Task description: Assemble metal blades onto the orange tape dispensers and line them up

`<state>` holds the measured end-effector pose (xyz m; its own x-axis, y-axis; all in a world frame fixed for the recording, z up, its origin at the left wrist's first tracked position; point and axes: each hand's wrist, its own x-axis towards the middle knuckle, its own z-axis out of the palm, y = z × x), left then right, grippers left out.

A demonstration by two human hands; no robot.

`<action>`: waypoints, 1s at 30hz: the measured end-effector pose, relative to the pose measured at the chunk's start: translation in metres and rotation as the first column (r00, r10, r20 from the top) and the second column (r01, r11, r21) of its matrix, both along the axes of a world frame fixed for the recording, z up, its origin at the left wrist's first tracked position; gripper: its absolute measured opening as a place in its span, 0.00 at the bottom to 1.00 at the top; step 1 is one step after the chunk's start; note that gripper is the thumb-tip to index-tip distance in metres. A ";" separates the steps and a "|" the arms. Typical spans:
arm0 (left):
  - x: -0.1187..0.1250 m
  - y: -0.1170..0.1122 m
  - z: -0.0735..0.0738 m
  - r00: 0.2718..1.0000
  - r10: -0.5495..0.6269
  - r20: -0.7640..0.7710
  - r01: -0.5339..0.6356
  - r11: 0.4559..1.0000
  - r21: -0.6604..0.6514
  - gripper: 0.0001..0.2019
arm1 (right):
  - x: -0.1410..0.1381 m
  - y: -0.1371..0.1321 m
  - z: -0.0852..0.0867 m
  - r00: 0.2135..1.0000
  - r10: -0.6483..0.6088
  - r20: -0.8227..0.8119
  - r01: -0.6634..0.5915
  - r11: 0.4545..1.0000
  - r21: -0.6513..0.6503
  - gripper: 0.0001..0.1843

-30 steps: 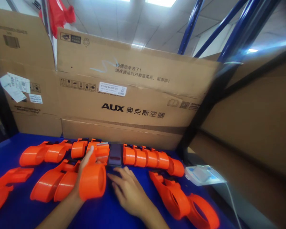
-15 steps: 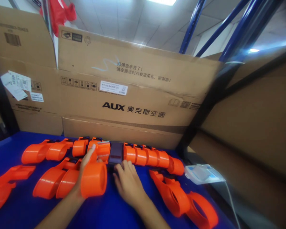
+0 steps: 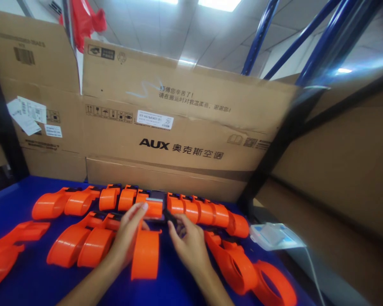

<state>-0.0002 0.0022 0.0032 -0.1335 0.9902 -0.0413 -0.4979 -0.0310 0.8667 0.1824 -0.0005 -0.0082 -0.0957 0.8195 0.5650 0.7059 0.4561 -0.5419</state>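
Note:
My left hand (image 3: 130, 227) is closed on an orange plastic part (image 3: 146, 255). Its wide ring hangs down below the fingers, and its upper end, with a pale grey strip across it, points away from me. Just to the right, my right hand (image 3: 188, 238) pinches a small black piece (image 3: 170, 216) close to that upper end. Whether the two pieces touch I cannot tell. Behind the held part stands a dark, box-like container (image 3: 158, 195), partly covered by it.
Several similar orange parts (image 3: 205, 212) line the back of the blue surface (image 3: 172, 291). More lie at left and right, including a ring (image 3: 274, 282) near the front. A clear plastic case (image 3: 272, 235) sits at the right edge. A cardboard wall (image 3: 185, 134) closes off the back.
My right hand has come up from the dark container and now holds a small black piece. The orange part in my left hand has moved right and turned, its ring opening no longer facing me.

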 end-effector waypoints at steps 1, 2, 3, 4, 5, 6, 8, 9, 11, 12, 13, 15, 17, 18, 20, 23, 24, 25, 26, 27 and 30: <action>0.003 -0.001 -0.001 1.000 -0.019 -0.014 0.019 1.000 0.002 0.22 | 0.002 -0.001 0.003 0.997 -0.018 -0.077 0.020 0.999 0.030 0.11; 0.005 -0.003 -0.002 0.998 -0.049 -0.029 0.049 0.999 0.000 0.22 | 0.005 -0.002 0.007 0.990 -0.028 -0.139 0.037 0.997 0.062 0.12; 0.007 -0.003 -0.003 0.996 -0.081 -0.047 0.081 0.997 -0.004 0.22 | 0.007 -0.003 0.009 0.982 -0.033 -0.184 0.051 0.994 0.095 0.13; 0.008 -0.004 -0.004 0.991 -0.111 -0.068 0.111 0.994 -0.006 0.22 | 0.009 -0.003 0.012 0.978 -0.028 -0.209 0.054 0.991 0.122 0.14; 0.009 -0.005 -0.005 0.986 -0.143 -0.090 0.143 0.990 -0.001 0.22 | 0.010 -0.003 0.014 0.977 -0.014 -0.214 0.045 0.989 0.143 0.14; 0.009 -0.005 -0.006 0.978 -0.176 -0.111 0.178 0.984 0.010 0.21 | 0.012 -0.003 0.015 0.979 0.007 -0.204 0.025 0.988 0.154 0.14; 0.009 -0.005 -0.008 0.962 -0.232 -0.143 0.240 0.970 0.042 0.20 | 0.013 -0.003 0.017 0.985 0.060 -0.163 -0.034 0.987 0.158 0.15; 0.009 -0.005 -0.009 0.955 -0.251 -0.158 0.262 0.964 0.053 0.20 | 0.014 -0.003 0.018 0.986 0.086 -0.146 -0.063 0.986 0.156 0.15; 0.009 -0.004 -0.011 0.945 -0.267 -0.189 0.281 0.958 0.052 0.21 | 0.013 -0.003 0.018 0.984 0.120 -0.131 -0.099 0.983 0.156 0.16; 0.009 -0.003 -0.012 0.940 -0.271 -0.205 0.285 0.957 0.045 0.22 | 0.013 -0.003 0.018 0.983 0.131 -0.128 -0.111 0.982 0.156 0.17; 0.009 -0.003 -0.013 0.936 -0.272 -0.221 0.287 0.957 0.038 0.23 | 0.013 -0.003 0.017 0.982 0.140 -0.126 -0.120 0.981 0.155 0.17; 0.009 -0.003 -0.015 0.930 -0.275 -0.243 0.291 0.956 0.034 0.24 | 0.012 -0.004 0.017 0.980 0.153 -0.128 -0.134 0.980 0.150 0.17; 0.010 -0.003 -0.016 0.927 -0.279 -0.252 0.300 0.953 0.048 0.24 | 0.011 -0.005 0.017 0.978 0.162 -0.133 -0.144 0.980 0.140 0.17; 0.010 -0.004 -0.015 0.927 -0.276 -0.254 0.300 0.952 0.060 0.24 | 0.011 -0.005 0.017 0.977 0.166 -0.135 -0.148 0.980 0.133 0.17; 0.011 -0.005 -0.013 0.928 -0.272 -0.253 0.303 0.949 0.091 0.22 | 0.012 -0.005 0.017 0.975 0.174 -0.136 -0.157 0.980 0.122 0.16; 0.013 -0.007 -0.009 0.929 -0.275 -0.249 0.315 0.940 0.134 0.19 | 0.013 -0.005 0.018 0.972 0.198 -0.129 -0.184 0.976 0.114 0.16; 0.014 -0.008 -0.009 0.928 -0.280 -0.246 0.321 0.936 0.144 0.19 | 0.013 -0.005 0.018 0.971 0.204 -0.125 -0.191 0.975 0.113 0.16; 0.015 -0.008 -0.008 0.927 -0.285 -0.242 0.326 0.933 0.151 0.19 | 0.013 -0.005 0.018 0.971 0.208 -0.121 -0.195 0.975 0.110 0.16; 0.015 -0.008 -0.008 0.927 -0.290 -0.237 0.330 0.931 0.155 0.19 | 0.013 -0.005 0.018 0.971 0.210 -0.116 -0.198 0.974 0.107 0.16; 0.015 -0.008 -0.009 0.927 -0.295 -0.230 0.334 0.930 0.156 0.19 | 0.014 -0.005 0.017 0.971 0.211 -0.110 -0.199 0.974 0.105 0.16; 0.015 -0.007 -0.012 0.927 -0.306 -0.218 0.342 0.927 0.151 0.20 | 0.014 -0.005 0.017 0.973 0.213 -0.086 -0.204 0.974 0.101 0.16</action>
<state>0.0149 -0.0045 -0.0085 0.2085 0.9681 0.1390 -0.3373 -0.0623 0.9393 0.1963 -0.0056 0.0086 -0.2007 0.7320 0.6511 0.5369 0.6381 -0.5518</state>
